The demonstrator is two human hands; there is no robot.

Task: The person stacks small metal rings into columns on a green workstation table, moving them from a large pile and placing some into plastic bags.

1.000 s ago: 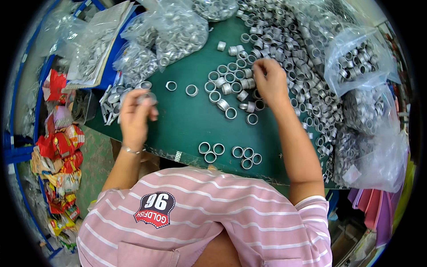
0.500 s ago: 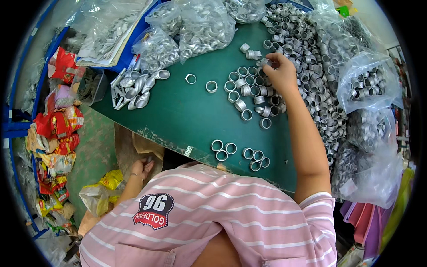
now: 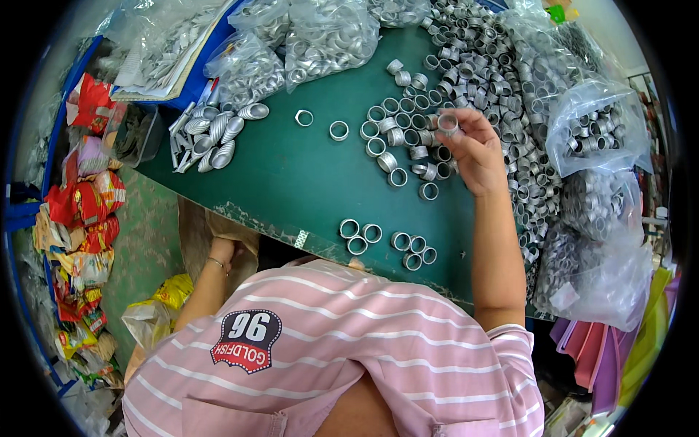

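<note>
My right hand [image 3: 477, 149] is raised over the right part of the green table [image 3: 291, 175], its fingers pinching a grey metal ring [image 3: 447, 124]. Beneath and left of it stands a cluster of similar rings [image 3: 390, 106], some upright, some on their sides. A big heap of rings [image 3: 502, 87] lies to its right. Below the table's front edge, my left hand [image 3: 223, 250] reaches into the opening of a brown paper sack [image 3: 195, 237]; its fingers are hidden. Near the front edge sit two small groups of rings [image 3: 357, 245], and two single rings [image 3: 338, 130] lie farther left.
Oval-ended metal parts [image 3: 218, 131] lie on the table's left, beside a blue bin [image 3: 196, 80]. Clear plastic bags of metal pieces [image 3: 331, 40] line the back; more bags [image 3: 597, 131] stand at the right. Colourful packets [image 3: 91, 204] and a yellow bag [image 3: 171, 295] are at floor level, left.
My right hand has come back from the edge of the heap, lifting a ring into plain view. My left hand has moved deeper into the sack, its fingers passing out of sight.
</note>
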